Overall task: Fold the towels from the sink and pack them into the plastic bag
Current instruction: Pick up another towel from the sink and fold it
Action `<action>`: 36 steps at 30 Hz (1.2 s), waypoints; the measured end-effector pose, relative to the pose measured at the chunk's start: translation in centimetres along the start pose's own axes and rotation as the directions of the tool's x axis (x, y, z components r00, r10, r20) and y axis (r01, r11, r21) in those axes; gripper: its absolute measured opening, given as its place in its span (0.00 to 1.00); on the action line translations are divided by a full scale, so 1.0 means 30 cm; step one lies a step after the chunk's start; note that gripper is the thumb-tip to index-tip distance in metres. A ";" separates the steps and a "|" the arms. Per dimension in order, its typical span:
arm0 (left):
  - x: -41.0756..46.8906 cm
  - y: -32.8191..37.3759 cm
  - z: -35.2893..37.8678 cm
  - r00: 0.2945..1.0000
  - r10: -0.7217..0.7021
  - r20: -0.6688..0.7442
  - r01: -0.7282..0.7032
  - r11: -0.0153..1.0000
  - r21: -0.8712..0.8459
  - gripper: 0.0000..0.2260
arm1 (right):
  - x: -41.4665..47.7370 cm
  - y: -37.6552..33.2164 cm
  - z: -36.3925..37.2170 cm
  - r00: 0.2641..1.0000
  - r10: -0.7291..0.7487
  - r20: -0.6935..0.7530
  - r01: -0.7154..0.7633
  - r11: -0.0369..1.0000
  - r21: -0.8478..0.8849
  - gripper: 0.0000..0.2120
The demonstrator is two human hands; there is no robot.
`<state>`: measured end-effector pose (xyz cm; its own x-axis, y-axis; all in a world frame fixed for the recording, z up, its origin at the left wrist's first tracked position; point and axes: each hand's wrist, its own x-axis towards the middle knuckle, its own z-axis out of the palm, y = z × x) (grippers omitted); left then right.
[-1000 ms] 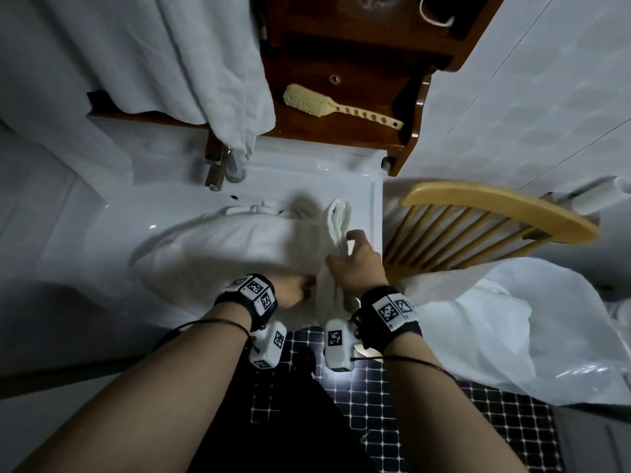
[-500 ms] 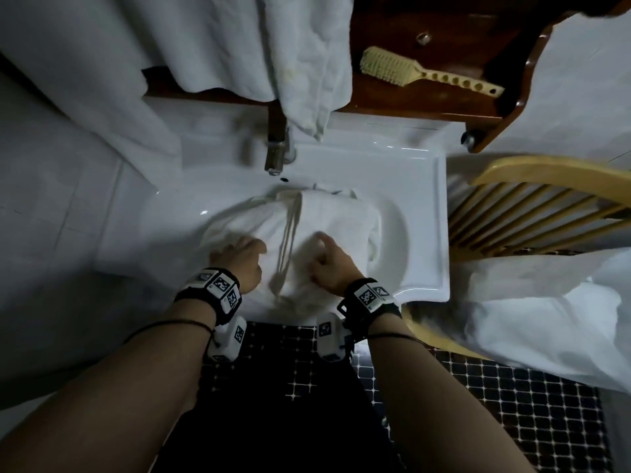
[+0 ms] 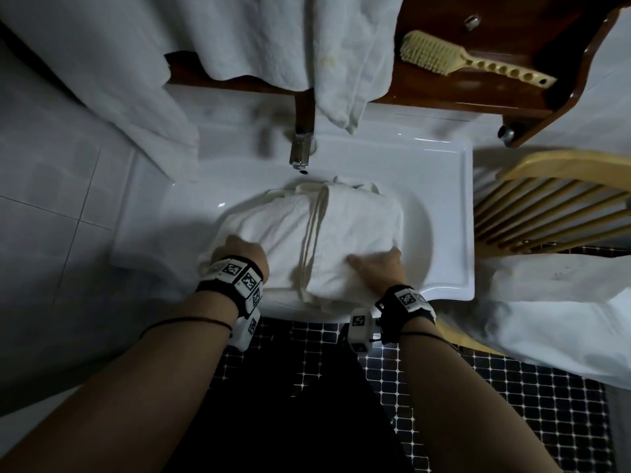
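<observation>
- Left side of the sink (image 3: pixel 450 213): our left hand (image 3: pixel 240 256) rests at the near left corner of the folded towel (image 3: pixel 355 227). Its fingers are buried in the cloth, so we cannot tell whether they grip or merely press.
- Centre: the towel lies in the sink's basin, below the tap (image 3: pixel 300 151), as a squared bundle with a cream band running front to back. A second ago one flap stood raised near the sink's right edge; half a second ago both hands sat close to the band. They have since spread to the bundle's two sides. We judge the fold done and the lift next.
- Right of centre: our right hand (image 3: pixel 377 266) lies on the towel's near right corner, its fingers hidden too.
- Wrists: the wristbands (image 3: pixel 235 273) carry black-and-white square code markers. We can read no brand or writing.
- Far right: the plastic bag (image 3: pixel 553 312) sprawls over the chair (image 3: pixel 553 165), beside the sink's right edge, this towel not yet in it.
</observation>
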<state>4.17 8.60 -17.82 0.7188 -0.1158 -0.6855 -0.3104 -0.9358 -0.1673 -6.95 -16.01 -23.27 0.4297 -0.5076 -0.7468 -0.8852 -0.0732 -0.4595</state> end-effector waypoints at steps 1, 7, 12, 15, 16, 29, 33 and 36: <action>0.002 0.035 -0.029 0.997 -0.004 -0.076 -0.003 0.997 -0.081 0.14 | 0.011 0.013 -0.003 1.000 -0.003 -0.011 0.003 1.000 0.024 0.54; 0.006 0.204 -0.037 0.786 0.470 -0.402 -0.565 0.810 -0.157 0.30 | -0.015 0.005 -0.074 0.988 -0.091 0.123 0.049 0.950 0.310 0.31; 0.012 0.318 0.040 0.812 0.543 -0.215 -0.584 0.765 -0.271 0.41 | -0.040 -0.021 -0.172 0.959 -0.263 0.104 0.207 0.903 0.377 0.35; -0.012 0.406 0.037 0.779 0.539 -0.320 -0.609 0.772 -0.182 0.41 | -0.092 -0.039 -0.295 0.920 -0.390 0.044 0.346 0.858 0.381 0.24; -0.024 0.439 0.026 0.762 0.545 -0.348 -0.626 0.758 -0.184 0.41 | -0.095 -0.036 -0.334 0.912 -0.410 0.009 0.375 0.842 0.387 0.22; 0.043 0.574 0.198 0.920 0.393 0.018 -0.392 0.920 -0.015 0.30 | -0.167 -0.008 -0.568 0.798 -0.549 -0.250 0.494 0.832 -0.251 0.40; 0.003 0.474 0.154 0.953 0.260 -0.158 -0.303 0.853 -0.425 0.16 | -0.229 -0.056 -0.428 0.769 -0.637 -0.048 0.591 0.738 -0.326 0.52; -0.038 0.394 0.066 0.948 -0.030 -0.318 -0.189 0.751 -0.633 0.09 | -0.227 -0.092 -0.291 0.817 -0.547 0.183 0.576 0.788 -0.215 0.53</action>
<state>-1.54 -1.67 -20.40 0.8881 -0.1880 -0.4195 0.0247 -0.8917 0.4519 -8.99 -19.85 -12.74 0.8680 -0.2176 -0.4463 -0.4885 -0.5347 -0.6895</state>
